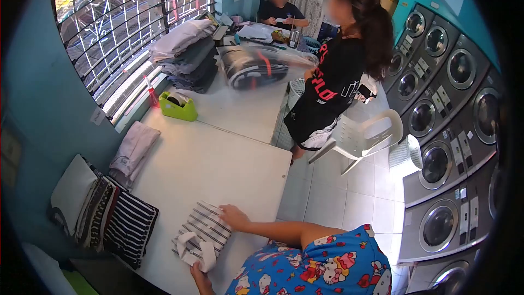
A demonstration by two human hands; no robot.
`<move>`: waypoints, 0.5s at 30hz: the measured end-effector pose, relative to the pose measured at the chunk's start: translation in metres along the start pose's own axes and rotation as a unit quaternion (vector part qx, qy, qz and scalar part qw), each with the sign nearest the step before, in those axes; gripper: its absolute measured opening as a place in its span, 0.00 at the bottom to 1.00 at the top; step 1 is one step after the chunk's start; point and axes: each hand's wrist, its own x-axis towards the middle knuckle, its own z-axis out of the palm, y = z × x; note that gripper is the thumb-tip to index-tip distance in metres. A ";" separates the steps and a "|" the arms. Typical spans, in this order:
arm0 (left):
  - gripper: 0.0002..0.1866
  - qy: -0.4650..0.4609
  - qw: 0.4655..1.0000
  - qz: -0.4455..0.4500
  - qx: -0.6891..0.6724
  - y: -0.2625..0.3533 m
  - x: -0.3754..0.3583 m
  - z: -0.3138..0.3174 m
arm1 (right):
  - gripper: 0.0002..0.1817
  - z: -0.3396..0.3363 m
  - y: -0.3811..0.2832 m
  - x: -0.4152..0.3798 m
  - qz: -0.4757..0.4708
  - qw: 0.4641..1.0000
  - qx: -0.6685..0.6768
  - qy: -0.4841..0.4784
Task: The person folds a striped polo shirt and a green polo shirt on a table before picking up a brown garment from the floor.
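Observation:
A white shirt with dark stripes (210, 224) lies folded on the white table (234, 155), its pale collar (191, 248) facing the near side. My right hand (234, 218) rests on the shirt's upper right edge, fingers stretched out. At the collar's lower edge is my left hand (199, 276); its fingers are partly hidden under the cloth, and their grip cannot be made out. Left of the shirt stands a stack of folded clothes (112, 207), with a black-and-white striped piece on its right side. A folded pale garment (135, 150) lies beyond that stack.
A green tape dispenser (178, 108) and a pink bottle (151, 95) stand near the window. Behind are piled clothes (188, 57) and a plastic-wrapped bundle (256, 67) beside a standing person (349, 60). Another person (281, 11) sits beyond. A white chair (360, 136) stands right.

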 end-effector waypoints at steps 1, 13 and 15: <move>0.28 0.006 1.000 0.001 -0.028 0.002 -0.002 0.008 | 0.28 -0.005 -0.002 -0.005 0.055 0.998 0.026 -0.023; 0.25 0.030 0.993 -0.044 -0.109 0.008 0.007 -0.026 | 0.29 -0.005 -0.019 -0.025 0.246 0.915 0.276 -0.158; 0.24 0.026 0.987 -0.034 -0.157 0.009 0.008 -0.037 | 0.27 -0.007 -0.028 -0.020 0.235 0.900 0.292 -0.223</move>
